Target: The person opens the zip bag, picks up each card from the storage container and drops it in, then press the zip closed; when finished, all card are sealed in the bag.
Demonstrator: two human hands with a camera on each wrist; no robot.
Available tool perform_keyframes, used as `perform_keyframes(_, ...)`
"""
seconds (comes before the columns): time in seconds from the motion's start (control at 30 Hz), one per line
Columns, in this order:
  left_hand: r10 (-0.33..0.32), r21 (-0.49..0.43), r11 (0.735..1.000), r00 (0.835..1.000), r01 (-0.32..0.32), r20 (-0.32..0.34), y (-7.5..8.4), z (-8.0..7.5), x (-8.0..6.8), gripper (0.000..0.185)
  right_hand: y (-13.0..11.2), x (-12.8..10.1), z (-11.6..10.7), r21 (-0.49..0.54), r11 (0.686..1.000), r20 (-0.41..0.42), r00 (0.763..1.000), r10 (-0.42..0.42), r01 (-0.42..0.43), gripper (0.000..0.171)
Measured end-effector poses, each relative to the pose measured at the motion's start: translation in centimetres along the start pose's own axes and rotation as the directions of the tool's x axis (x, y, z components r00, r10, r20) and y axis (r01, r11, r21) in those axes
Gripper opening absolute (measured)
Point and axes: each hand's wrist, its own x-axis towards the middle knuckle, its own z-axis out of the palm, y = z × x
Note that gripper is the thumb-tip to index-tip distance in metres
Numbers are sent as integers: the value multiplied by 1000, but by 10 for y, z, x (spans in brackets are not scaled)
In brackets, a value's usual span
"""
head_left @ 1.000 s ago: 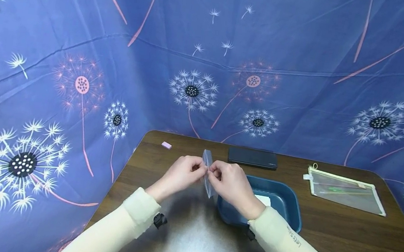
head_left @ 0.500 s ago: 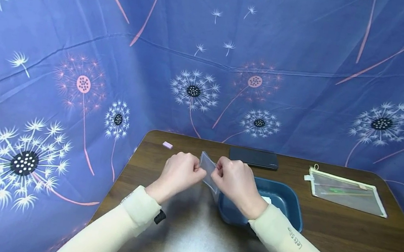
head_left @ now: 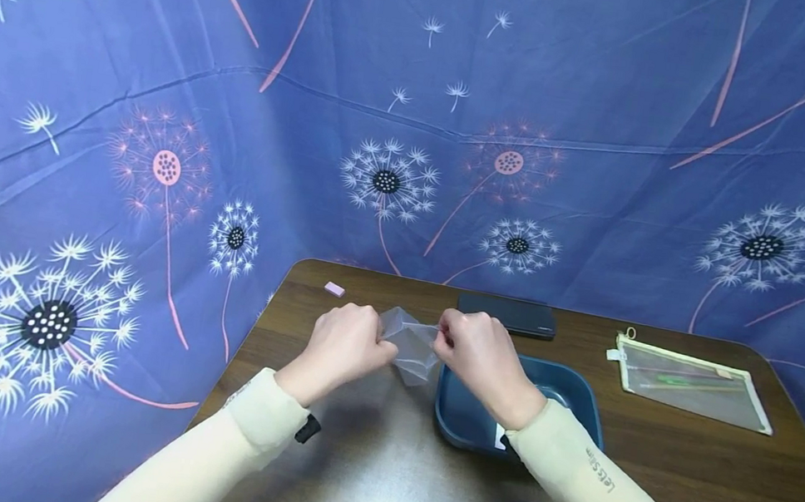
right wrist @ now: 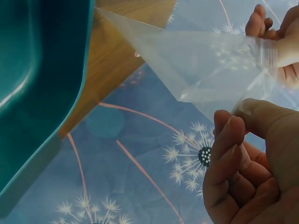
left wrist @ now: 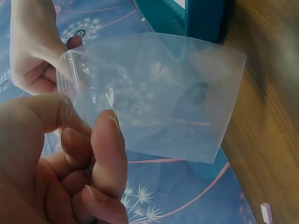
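Observation:
A small clear zip bag (head_left: 412, 346) hangs above the table between my two hands, its mouth pulled apart. My left hand (head_left: 346, 344) pinches one lip of the bag (left wrist: 154, 98) between thumb and curled fingers. My right hand (head_left: 476, 352) pinches the other lip of the bag (right wrist: 210, 70). Just to the right, under my right wrist, sits a blue tray (head_left: 566, 388) with a white paper piece (head_left: 500, 437) showing inside. The bag looks empty.
A dark flat case (head_left: 506, 315) lies at the table's back edge. A small pink eraser (head_left: 333, 289) lies at the back left corner. A clear zip pouch with a cream border (head_left: 691, 381) lies at the right. Blue dandelion cloth (head_left: 166, 88) surrounds the brown table (head_left: 720, 491).
My hands have drawn apart, and the bag, held edge-on a second ago, now has its mouth spread open between them.

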Motion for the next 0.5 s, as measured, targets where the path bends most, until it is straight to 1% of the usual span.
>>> perform_keyframes(0.1, -3, 16, 1000, 1000, 3, 13, -2, -1, -3, 38, 2, 0, -1, -7, 1000, 9, 1000, -11, 11, 14)
perform_keyframes(0.2, 22, 32, 999, 1000, -22, 3, -4, 0, -4, 38, 2, 0, 0, 20, 999, 17, 999, -31, 31, 11)
perform_keyframes(0.27, 48, 50, 998, 999, -46, -21, -5, 2, -4, 33, 0, 0, 1, 47, 998, 22, 998, -53, 51, 11)
perform_keyframes(0.33, 69, 66, 996, 996, -66, -49, -7, 4, -4, 24, -2, 0, 3, 71, 995, 25, 997, -74, 72, 11)
perform_keyframes(0.4, 90, 66, 994, 993, -86, -70, -8, 6, -3, 18, -4, -1, 5, 83, 992, 27, 995, -92, 90, 12)
perform_keyframes(0.5, 133, 56, 990, 987, -128, -91, -7, 7, -1, 32, -7, -2, 6, 92, 991, 35, 994, -104, 100, 13)
